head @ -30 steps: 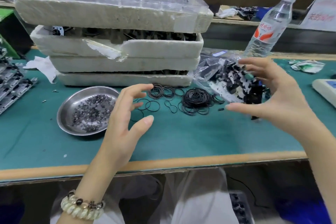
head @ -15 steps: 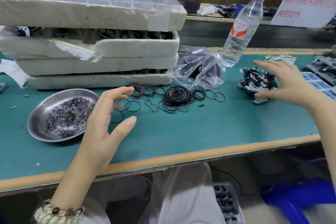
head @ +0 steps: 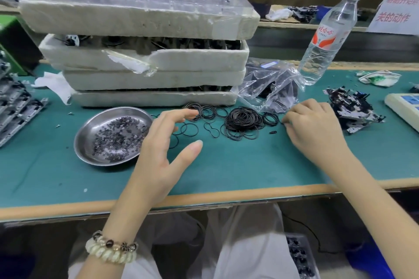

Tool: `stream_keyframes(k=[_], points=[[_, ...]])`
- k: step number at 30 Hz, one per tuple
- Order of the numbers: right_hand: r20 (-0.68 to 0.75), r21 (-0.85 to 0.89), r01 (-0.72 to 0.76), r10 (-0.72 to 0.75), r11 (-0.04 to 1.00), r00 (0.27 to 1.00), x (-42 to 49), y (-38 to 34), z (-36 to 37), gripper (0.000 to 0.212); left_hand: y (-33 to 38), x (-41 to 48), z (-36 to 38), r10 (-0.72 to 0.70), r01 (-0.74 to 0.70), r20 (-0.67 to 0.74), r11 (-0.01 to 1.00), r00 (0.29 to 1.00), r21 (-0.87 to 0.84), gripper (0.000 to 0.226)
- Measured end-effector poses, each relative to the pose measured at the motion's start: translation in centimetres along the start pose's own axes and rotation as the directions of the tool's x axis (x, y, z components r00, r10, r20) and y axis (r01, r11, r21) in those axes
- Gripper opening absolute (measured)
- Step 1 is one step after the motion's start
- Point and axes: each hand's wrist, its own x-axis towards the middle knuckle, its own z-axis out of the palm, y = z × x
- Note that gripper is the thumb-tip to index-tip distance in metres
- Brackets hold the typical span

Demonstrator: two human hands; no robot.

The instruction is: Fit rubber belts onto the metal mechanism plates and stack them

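Green matting covers the workbench [head: 226, 165], and the rubber belts [head: 243, 123] lie on it as a dense black pile at mid-bench, with single loops scattered toward the left. The left hand [head: 163, 152] hovers over those scattered loops with fingers and thumb spread apart, holding nothing; a beaded bracelet [head: 111, 249] circles its wrist. The right hand [head: 315, 127] is knuckles-up just right of the pile, its fingers curled down so the tips meet the mat at the outermost loops. Whether they pinch a belt cannot be told from this view. The metal mechanism plates [head: 354, 108] sit in a loose, untidy stack on the mat just right of that hand, not touched by it.

A steel dish [head: 118, 113] holding small dark washers stands left of the left hand. Behind the belts rise 4 stacked white foam trays [head: 158, 59], and a crumpled clear plastic bag [head: 269, 84] lies at their right end. A water bottle [head: 326, 38] stands behind the bag.
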Motion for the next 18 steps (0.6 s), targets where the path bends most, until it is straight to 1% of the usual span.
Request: stream_keyframes(k=[3, 5, 9, 11, 12, 13, 15, 17, 18], points=[[-0.081, -0.019, -0.037, 0.035, 0.999, 0.996, 0.1, -0.8, 0.1, 0.004, 0.1, 0.0, -0.1, 0.003, -0.003, 0.01, 1.0, 1.0, 0.027, 0.044], [-0.119, -0.058, -0.034, 0.027, 0.998, 0.993, -0.1, -1.2, 0.3, 0.005, 0.3, -0.1, -0.1, 0.002, -0.003, 0.028, 0.999, 1.0, 0.052, 0.046], [-0.111, -0.168, -0.039, 0.021, 0.985, 0.994, -0.4, -1.0, 1.0, 0.008, 1.1, -0.3, -0.2, 0.004, -0.009, 0.06, 0.996, 0.998, 0.088, 0.042], [-0.125, -0.187, -0.04, 0.017, 0.982, 0.992, -0.4, -1.0, 1.3, 0.014, 1.7, -0.5, -0.8, 0.036, -0.048, 0.084, 0.987, 0.996, 0.153, 0.039], [-0.144, -0.189, -0.043, 0.016, 0.981, 0.989, -0.4, -1.1, 1.4, 0.016, 1.8, -0.6, -1.4, 0.074, -0.095, 0.099, 0.969, 0.992, 0.229, 0.037], [-0.164, -0.188, -0.051, 0.019, 0.981, 0.986, -0.4, -1.2, 1.6, 0.016, 1.9, -0.8, -2.3, 0.125, -0.155, 0.114, 0.932, 0.986, 0.326, 0.034], [-0.187, -0.149, -0.091, 0.062, 0.985, 0.98, -0.7, -1.5, 2.0, 0.017, 1.7, -1.1, -4.7, 0.237, -0.273, 0.138, 0.802, 0.962, 0.531, 0.026], [-0.199, -0.039, -0.116, 0.106, 0.993, 0.974, -1.1, -2.1, 1.9, 0.027, 1.0, -1.0, -7.9, 0.324, -0.329, 0.154, 0.603, 0.933, 0.727, 0.019], [-0.219, 0.023, -0.113, 0.115, 0.993, 0.969, -1.3, -2.7, 1.6, 0.03, 0.4, -0.9, -9.7, 0.332, -0.318, 0.167, 0.477, 0.928, 0.819, 0.016]])
